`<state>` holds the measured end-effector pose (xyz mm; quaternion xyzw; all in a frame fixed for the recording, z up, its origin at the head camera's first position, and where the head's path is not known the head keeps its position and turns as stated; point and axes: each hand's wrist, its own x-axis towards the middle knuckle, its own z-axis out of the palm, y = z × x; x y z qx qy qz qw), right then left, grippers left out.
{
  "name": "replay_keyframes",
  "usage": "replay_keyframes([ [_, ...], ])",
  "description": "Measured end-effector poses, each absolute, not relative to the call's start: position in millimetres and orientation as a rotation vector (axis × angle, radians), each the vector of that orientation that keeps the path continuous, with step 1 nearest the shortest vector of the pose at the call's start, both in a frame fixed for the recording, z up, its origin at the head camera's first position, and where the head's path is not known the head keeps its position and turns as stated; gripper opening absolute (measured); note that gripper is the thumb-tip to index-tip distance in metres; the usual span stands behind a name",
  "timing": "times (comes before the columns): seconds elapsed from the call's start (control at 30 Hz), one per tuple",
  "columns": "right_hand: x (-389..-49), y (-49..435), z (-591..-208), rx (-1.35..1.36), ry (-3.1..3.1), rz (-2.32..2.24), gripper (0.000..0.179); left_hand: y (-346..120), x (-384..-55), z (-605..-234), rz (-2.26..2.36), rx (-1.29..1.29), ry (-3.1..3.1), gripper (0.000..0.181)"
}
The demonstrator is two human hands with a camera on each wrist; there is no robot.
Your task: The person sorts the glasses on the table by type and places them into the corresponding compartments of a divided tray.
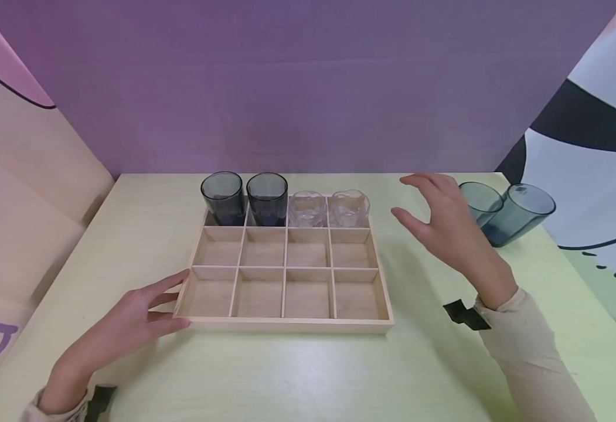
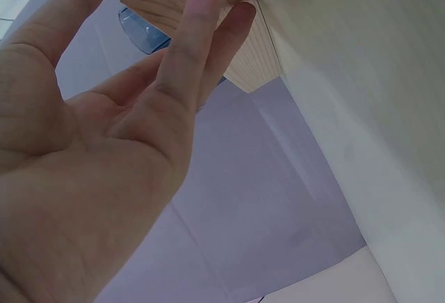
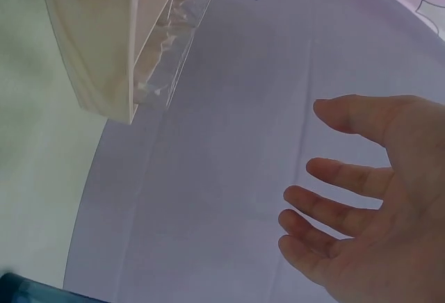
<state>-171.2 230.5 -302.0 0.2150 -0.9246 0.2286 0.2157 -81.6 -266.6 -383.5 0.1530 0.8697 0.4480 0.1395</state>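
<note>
A wooden divided tray (image 1: 286,323) lies on the table, its compartments in three rows. Two dark grey glasses, one at far left (image 1: 223,202) and one beside it (image 1: 268,202), stand in the back row. To their right in that row are two clear wavy-rimmed glasses, one inner (image 1: 308,211) and one outer (image 1: 349,211). My left hand (image 1: 123,325) touches the tray's left side with fingers extended. Nothing is in my right hand (image 1: 450,225), raised right of the tray, fingers and thumb apart. Behind it are two blue-tinted glasses, one nearer (image 1: 482,199) and one farther right (image 1: 521,214).
The pale table (image 1: 286,381) carries the tray and loose glasses. A purple panel (image 1: 308,88) rises along its back edge. Printed cartoon panels flank it, one left (image 1: 17,193) and one right (image 1: 587,176). The tray's front two rows hold nothing.
</note>
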Motion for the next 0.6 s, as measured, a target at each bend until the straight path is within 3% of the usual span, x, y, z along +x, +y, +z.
replay_keyframes([
  [0.6, -193, 276, -309, 0.414, -2.591, 0.572, 0.047, -265, -81, -383, 1.329, 0.449, 2.497, 0.081],
])
